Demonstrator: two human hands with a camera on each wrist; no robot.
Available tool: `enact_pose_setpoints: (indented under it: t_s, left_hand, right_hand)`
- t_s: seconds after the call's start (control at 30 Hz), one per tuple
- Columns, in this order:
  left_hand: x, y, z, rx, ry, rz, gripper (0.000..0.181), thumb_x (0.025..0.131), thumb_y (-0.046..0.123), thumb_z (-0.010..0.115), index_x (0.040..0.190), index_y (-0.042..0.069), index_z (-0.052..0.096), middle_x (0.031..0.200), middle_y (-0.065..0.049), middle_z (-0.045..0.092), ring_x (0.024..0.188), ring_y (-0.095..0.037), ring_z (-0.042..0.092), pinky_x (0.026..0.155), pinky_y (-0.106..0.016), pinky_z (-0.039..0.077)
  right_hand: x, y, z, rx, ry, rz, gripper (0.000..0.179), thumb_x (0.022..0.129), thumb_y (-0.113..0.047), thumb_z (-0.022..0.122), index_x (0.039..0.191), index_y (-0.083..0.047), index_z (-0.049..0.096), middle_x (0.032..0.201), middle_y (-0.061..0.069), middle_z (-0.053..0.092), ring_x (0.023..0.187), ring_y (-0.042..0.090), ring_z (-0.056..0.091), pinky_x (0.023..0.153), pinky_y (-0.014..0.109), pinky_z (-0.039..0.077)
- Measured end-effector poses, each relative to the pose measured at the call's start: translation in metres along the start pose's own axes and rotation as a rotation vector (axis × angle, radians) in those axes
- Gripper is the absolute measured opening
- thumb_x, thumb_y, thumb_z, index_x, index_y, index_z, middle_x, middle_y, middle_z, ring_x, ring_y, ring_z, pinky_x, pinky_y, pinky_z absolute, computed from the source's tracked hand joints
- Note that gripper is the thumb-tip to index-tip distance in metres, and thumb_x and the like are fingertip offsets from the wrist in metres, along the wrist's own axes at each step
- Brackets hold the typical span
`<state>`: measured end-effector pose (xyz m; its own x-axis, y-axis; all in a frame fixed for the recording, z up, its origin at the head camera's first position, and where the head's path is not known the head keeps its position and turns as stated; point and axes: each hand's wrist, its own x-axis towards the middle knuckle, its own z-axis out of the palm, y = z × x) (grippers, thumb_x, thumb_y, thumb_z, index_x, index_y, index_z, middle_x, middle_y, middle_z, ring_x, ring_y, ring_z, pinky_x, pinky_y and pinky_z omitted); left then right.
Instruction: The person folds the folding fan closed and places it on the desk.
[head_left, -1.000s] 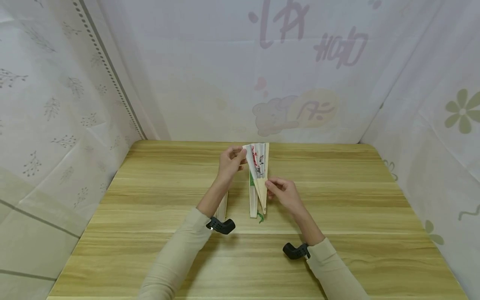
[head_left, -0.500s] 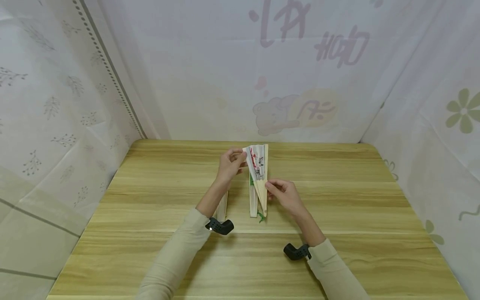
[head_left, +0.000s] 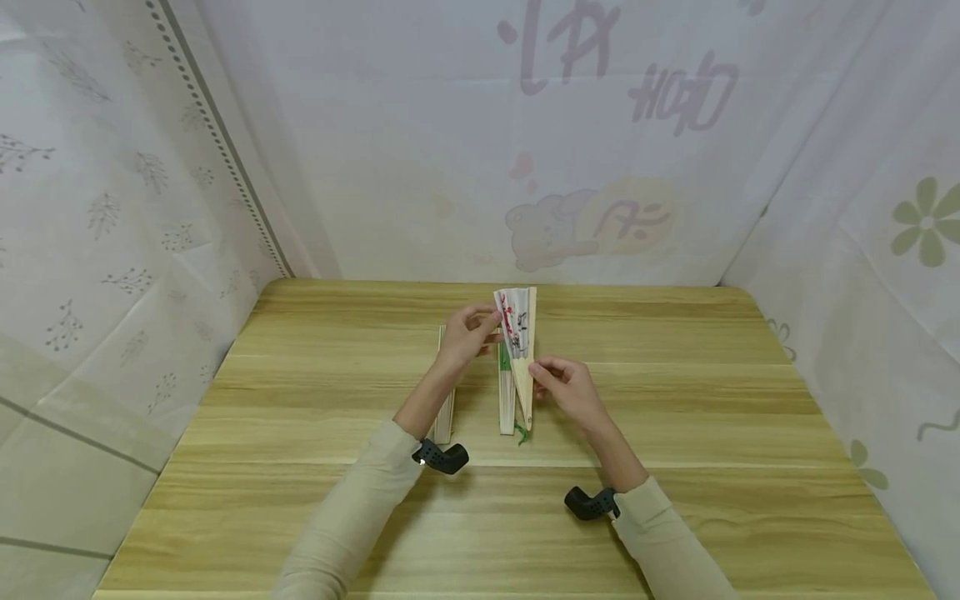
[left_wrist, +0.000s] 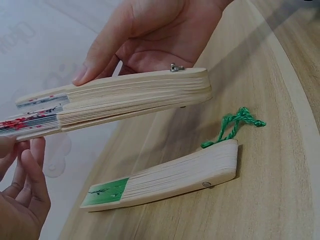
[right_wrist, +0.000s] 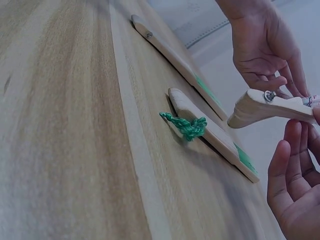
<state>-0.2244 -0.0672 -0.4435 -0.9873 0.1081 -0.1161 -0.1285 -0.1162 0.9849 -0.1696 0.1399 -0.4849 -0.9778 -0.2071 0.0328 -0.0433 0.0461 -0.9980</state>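
Observation:
A partly spread folding fan [head_left: 519,325] with red and dark painting is held above the table between both hands. My left hand [head_left: 468,337] grips its painted left edge near the top. Lower down, my right hand [head_left: 572,387] pinches the right outer rib between thumb and fingers. A folded green fan [head_left: 507,404] lies beneath and just left of the held one. Its green cord [left_wrist: 235,122] trails from the pivot end. Left of it, partly hidden by my left arm in the head view, lies another folded fan [right_wrist: 172,60], with green showing at its far end.
The fans lie on a wood-grain table [head_left: 697,400] with rounded far corners. A pale printed cloth [head_left: 390,167] hangs behind the table, and patterned cloths flank it. Each wrist carries a black camera [head_left: 442,457].
The spread of the held fan has narrowed as my left hand moved slightly right with its left edge. My right hand stays nearly in place. More of the leftmost fan shows.

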Motion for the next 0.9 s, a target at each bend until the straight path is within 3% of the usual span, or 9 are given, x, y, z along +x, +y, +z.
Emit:
enact_pose_setpoints:
  t_s: [0.07,0.17,0.3,0.47,0.77,0.9]
  left_hand:
    - [-0.0006,-0.0002,0.0001,0.012,-0.019,0.000,0.024,0.102,0.015,0.065,0.123,0.003,0.066,0.100,-0.012,0.069,0.081,-0.025,0.073,0.060,-0.023,0.054]
    - [-0.0009,-0.0004,0.0003,0.036,-0.048,0.002,0.025,0.103,0.016,0.065,0.123,0.002,0.066,0.103,-0.013,0.070,0.091,-0.036,0.072,0.063,-0.026,0.056]
    - [-0.0017,-0.0010,0.0003,0.083,-0.080,0.011,0.026,0.102,0.019,0.067,0.122,0.004,0.066,0.105,-0.012,0.071,0.104,-0.049,0.065,0.075,-0.042,0.059]
    - [-0.0030,-0.0025,0.0001,0.099,-0.098,0.016,0.027,0.098,0.016,0.071,0.122,0.003,0.065,0.106,-0.013,0.071,0.104,-0.048,0.065,0.088,-0.059,0.053]
    - [-0.0031,-0.0045,-0.0004,0.104,-0.084,0.006,0.025,0.097,0.010,0.071,0.120,0.001,0.065,0.103,-0.011,0.069,0.098,-0.044,0.068,0.080,-0.047,0.057]
    - [-0.0032,-0.0054,0.0002,0.111,-0.078,0.019,0.024,0.096,0.009,0.073,0.118,0.000,0.066,0.101,-0.011,0.070,0.088,-0.034,0.072,0.073,-0.039,0.058]
  right_hand:
    - [0.0008,0.0012,0.0004,0.008,0.010,0.003,0.023,0.102,-0.009,0.064,0.108,0.013,0.068,0.087,0.014,0.067,0.076,0.026,0.063,0.071,0.041,0.059]
    - [0.0018,0.0022,0.0012,0.020,0.027,0.011,0.023,0.102,-0.009,0.065,0.108,0.013,0.068,0.087,0.014,0.067,0.076,0.026,0.063,0.071,0.040,0.059]
    - [0.0022,0.0020,0.0029,0.026,0.052,0.029,0.023,0.101,-0.008,0.066,0.108,0.013,0.068,0.087,0.014,0.067,0.076,0.026,0.063,0.071,0.038,0.059]
    - [0.0016,0.0021,0.0046,0.025,0.068,0.037,0.023,0.101,-0.008,0.066,0.109,0.013,0.069,0.087,0.013,0.067,0.075,0.025,0.062,0.069,0.035,0.058]
    - [-0.0005,0.0041,0.0035,0.023,0.031,0.007,0.021,0.102,-0.005,0.063,0.109,0.013,0.068,0.089,0.014,0.067,0.074,0.019,0.062,0.067,0.032,0.058]
    - [-0.0026,0.0035,0.0025,0.027,0.015,-0.021,0.021,0.103,-0.004,0.062,0.109,0.015,0.067,0.091,0.016,0.067,0.074,0.019,0.062,0.067,0.033,0.058]
